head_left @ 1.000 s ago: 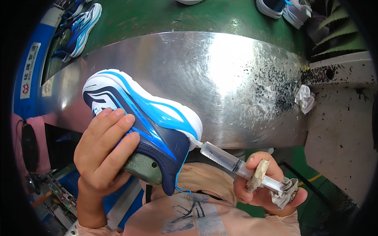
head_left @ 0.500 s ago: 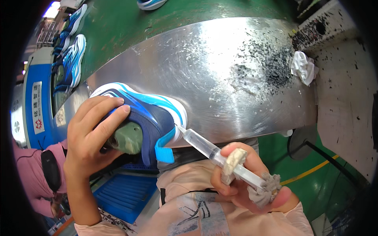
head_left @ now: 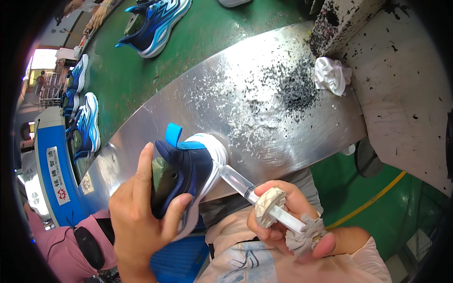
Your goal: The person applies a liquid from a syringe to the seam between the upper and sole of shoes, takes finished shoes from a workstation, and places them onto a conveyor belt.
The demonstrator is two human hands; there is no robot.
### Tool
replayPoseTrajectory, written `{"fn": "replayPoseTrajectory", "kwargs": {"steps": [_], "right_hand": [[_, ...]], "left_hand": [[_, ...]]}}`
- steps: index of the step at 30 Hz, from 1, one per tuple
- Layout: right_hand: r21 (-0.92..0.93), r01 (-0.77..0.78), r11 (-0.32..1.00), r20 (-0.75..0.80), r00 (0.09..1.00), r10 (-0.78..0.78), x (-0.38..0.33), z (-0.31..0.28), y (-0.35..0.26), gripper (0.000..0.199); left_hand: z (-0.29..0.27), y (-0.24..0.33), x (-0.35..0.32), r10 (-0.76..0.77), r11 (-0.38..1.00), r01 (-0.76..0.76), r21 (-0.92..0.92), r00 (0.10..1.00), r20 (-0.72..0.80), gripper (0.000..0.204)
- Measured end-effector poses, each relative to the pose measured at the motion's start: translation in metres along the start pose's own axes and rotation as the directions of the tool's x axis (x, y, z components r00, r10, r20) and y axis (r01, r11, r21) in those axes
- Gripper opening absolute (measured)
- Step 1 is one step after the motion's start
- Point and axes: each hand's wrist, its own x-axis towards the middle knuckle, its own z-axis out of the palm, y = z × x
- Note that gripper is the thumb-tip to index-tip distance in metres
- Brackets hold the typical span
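Observation:
My left hand is closed around a navy and blue running shoe with a white sole, its thumb and fingers on either side of the opening. A dark green shoe last fills the shoe, and a bright blue pull loop stands up at the heel. In my right hand is a clear plastic syringe, with wrapped padding around its barrel flange and grey cloth at the plunger end. The syringe tip touches or nearly touches the seam between upper and sole near the heel.
Under the shoe is a metal table strewn with dark and white scraps. A crumpled white cloth lies by the stained panel at right. Beyond runs a green belt carrying more blue shoes. A person in a pink sleeve is at lower left.
My left hand has turned the shoe so the heel loop now points away from me. The syringe tip stays at the heel seam. Another shoe has come closer on the belt.

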Motion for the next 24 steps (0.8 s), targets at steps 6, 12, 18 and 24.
{"fn": "replayPoseTrajectory", "kwargs": {"steps": [6, 12, 18, 24], "right_hand": [[-0.029, 0.117, 0.993, -0.01, 0.993, -0.117, -0.002, 0.014, 0.022, 0.109], [-0.17, 0.148, 0.974, 0.069, 0.988, -0.138, -0.007, 0.02, 0.037, 0.11], [-0.271, 0.213, 0.939, 0.106, 0.976, -0.191, -0.015, 0.024, 0.056, 0.107], [0.017, 0.134, 0.991, -0.166, 0.978, -0.13, 0.005, 0.006, 0.014, 0.091]], "left_hand": [[0.007, 0.021, -0.001, -0.169, 0.985, 0.164, -0.055, 0.979, -0.113, 0.061], [0.004, 0.027, 0.009, -0.275, 0.961, 0.275, -0.011, 0.955, -0.113, 0.055], [-0.001, 0.019, 0.009, -0.32, 0.944, 0.309, -0.11, 0.943, -0.093, 0.054], [0.009, 0.01, -0.021, -0.182, 0.951, 0.113, -0.289, 0.957, -0.227, 0.054]]}}
